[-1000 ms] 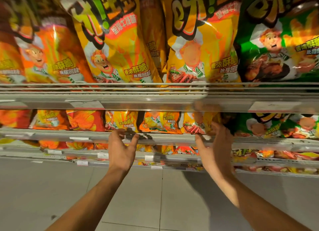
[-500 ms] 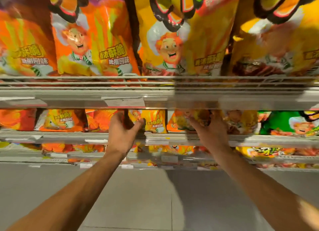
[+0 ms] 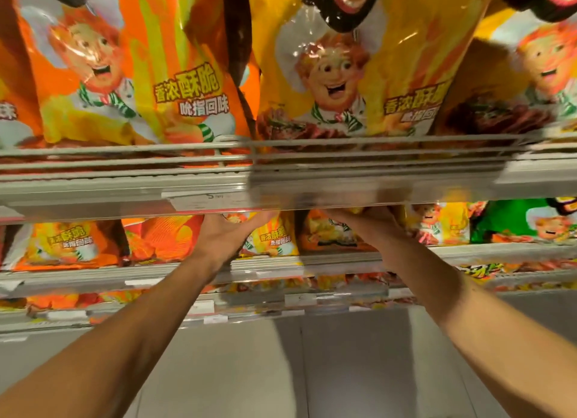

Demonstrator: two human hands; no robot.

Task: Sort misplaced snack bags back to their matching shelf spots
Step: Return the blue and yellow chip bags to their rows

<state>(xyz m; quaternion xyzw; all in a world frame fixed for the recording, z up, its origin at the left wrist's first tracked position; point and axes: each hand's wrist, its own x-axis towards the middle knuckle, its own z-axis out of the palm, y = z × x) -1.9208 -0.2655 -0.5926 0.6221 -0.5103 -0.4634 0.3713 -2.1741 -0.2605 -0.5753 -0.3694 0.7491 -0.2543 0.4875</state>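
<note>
Both hands' fingers vanish under the upper shelf edge (image 3: 218,186), grip unreadable. Left hand (image 3: 224,235) rests on a yellow bag (image 3: 274,236); right hand (image 3: 371,227) reaches above an orange bag (image 3: 327,233). A green bag (image 3: 505,221) sits right.

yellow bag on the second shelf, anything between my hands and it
Nothing visible does. The left hand already rests on the yellow bag, and the right hand reaches in beside it; the upper shelf edge hides its fingertips.
</note>
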